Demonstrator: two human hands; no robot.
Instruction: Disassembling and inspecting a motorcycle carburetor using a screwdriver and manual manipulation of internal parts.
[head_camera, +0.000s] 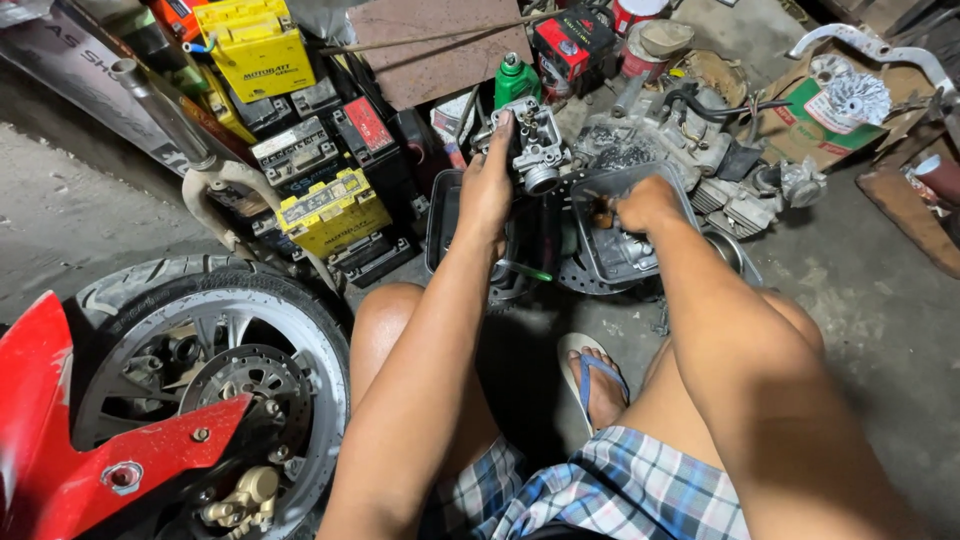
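My left hand (487, 185) grips a grey metal carburettor (535, 145) and holds it up over two dark trays. My right hand (642, 203) reaches down into the right tray (592, 245), its fingers closed around something small with an orange-brown end; what it is I cannot tell. The left tray (440, 220) lies partly hidden behind my left forearm. Small metal parts lie in the bottom of the right tray.
A motorcycle front wheel (215, 385) with red fender stands at lower left. Stacked batteries (330, 205) and a yellow box (258, 45) sit behind it. An engine block (690, 140), a green bottle (515, 80) and a fan part (855, 95) lie beyond. My sandalled foot (598, 385) rests on concrete.
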